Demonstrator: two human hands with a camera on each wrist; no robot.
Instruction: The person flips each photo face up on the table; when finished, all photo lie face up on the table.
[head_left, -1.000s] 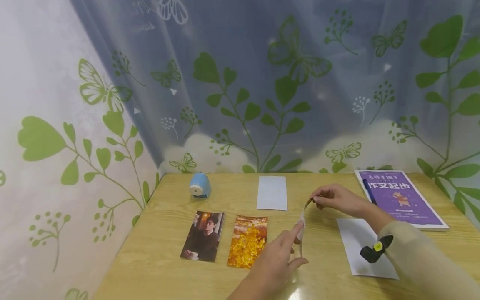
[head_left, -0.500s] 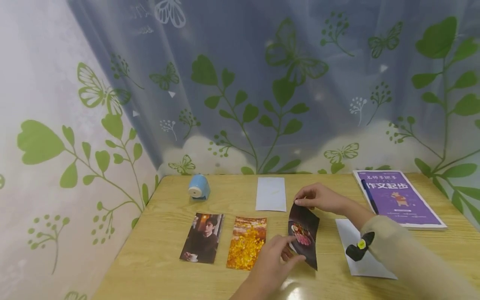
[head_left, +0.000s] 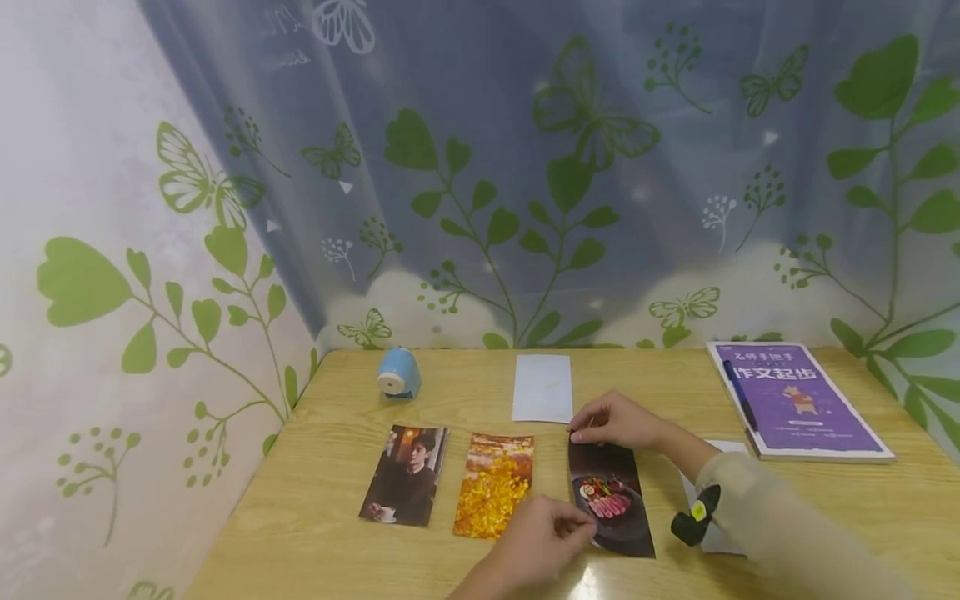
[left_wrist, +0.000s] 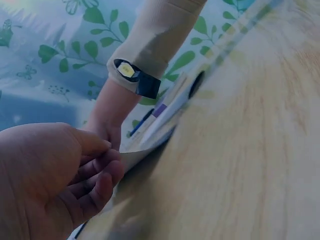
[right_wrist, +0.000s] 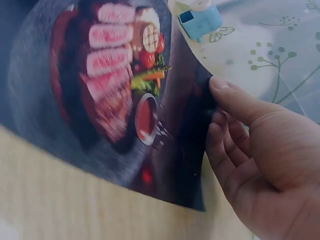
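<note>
Food photo (head_left: 609, 498): a dark print of sliced meat on a round plate is lying face up on the wooden table (head_left: 337, 533), third in a row, to the right of the other two prints and just apart from them.
Right hand (head_left: 613, 422): it is pinching the far short edge of the food photo, thumb on top and fingers curled at the edge; the right wrist view is showing the thumb tip pressing on the dark margin.
Left hand (head_left: 540, 542): it is pinching the near left corner of the same photo, fingers curled together around the edge; the left wrist view is blurred, yet the fingers are showing bent at the paper's rim.
Autumn-leaf photo (head_left: 493, 483): it is lying flat in the middle of the row, just left of the left hand.
Portrait photo (head_left: 406, 474): it is lying flat at the left end of the row, near the autumn-leaf photo.
White card (head_left: 542, 388): it is lying beyond the row, just left of the right hand.
Blue tape dispenser (head_left: 398, 372): it is sitting near the table's far left corner.
Purple book (head_left: 800, 399): it is lying at the far right, a dark pen (head_left: 741, 396) resting along its left side.
White sheet (head_left: 712, 500): it is partly hidden under the right forearm's beige sleeve (head_left: 780, 533).
Wrist camera (head_left: 692, 515): a black unit with a yellow dot is sitting on the right wrist.
</note>
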